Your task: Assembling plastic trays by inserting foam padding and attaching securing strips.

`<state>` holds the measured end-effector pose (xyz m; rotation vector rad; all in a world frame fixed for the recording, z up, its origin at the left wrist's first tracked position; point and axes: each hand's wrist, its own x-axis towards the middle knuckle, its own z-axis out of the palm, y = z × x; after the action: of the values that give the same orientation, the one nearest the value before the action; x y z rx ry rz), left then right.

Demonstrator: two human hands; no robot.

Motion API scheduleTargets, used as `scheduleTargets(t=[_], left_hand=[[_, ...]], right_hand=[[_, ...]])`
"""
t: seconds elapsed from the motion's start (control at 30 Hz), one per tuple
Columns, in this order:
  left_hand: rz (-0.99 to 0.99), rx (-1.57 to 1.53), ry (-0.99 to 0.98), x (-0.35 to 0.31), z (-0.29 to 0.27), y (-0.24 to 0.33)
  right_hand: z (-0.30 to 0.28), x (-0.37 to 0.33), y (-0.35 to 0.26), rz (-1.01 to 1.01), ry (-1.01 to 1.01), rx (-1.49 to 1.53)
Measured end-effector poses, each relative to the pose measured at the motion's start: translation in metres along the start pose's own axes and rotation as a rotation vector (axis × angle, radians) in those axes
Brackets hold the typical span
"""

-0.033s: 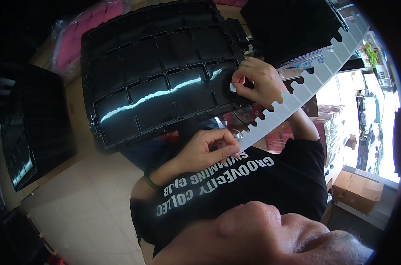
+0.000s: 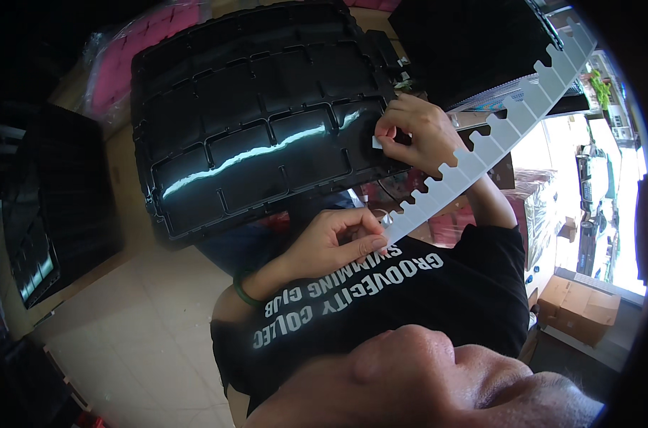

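Note:
My left hand [image 2: 338,242], with a green bangle at the wrist, pinches the lower end of a long pale strip [image 2: 506,135]. The strip has notches along one edge and looks like label backing. It slants up to the far right, crossing in front of my right forearm. Thumb and forefinger of my right hand [image 2: 424,135] are closed on a small white label [image 2: 377,143]. That hand is over the right edge of a glossy black molded plastic tray [image 2: 267,135] with raised ribs; whether the label touches the tray, I cannot tell.
At far left stand more black trays [image 2: 64,200]. Pink trays [image 2: 135,57] in clear wrap lie beyond the black tray. A large black object [image 2: 466,50] stands at the far right. Nearer on the right are a wrapped stack [image 2: 534,207] and a cardboard box [image 2: 579,307].

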<state>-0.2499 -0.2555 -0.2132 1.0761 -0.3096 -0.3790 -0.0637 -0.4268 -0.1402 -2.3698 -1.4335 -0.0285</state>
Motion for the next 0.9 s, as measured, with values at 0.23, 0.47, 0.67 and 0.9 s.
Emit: scheduleTargets(t=[0.23, 0.47, 0.67, 0.9], left_hand=[[-0.01, -0.012, 0.026, 0.0, 0.002, 0.002], [-0.029, -0.006, 0.056, -0.002, 0.003, 0.001], [0.003, 0.018, 0.059, -0.002, 0.0, -0.001], [0.055, -0.058, 0.092, 0.002, -0.001, 0.003]], right_hand=[[-0.002, -0.002, 0.002, 0.045, -0.009, 0.111], [0.0, -0.017, -0.003, 0.171, 0.074, 0.227], [-0.009, -0.055, 0.004, 0.395, 0.221, 0.415], [-0.009, -0.134, 0.051, 0.848, -0.061, -0.444]])
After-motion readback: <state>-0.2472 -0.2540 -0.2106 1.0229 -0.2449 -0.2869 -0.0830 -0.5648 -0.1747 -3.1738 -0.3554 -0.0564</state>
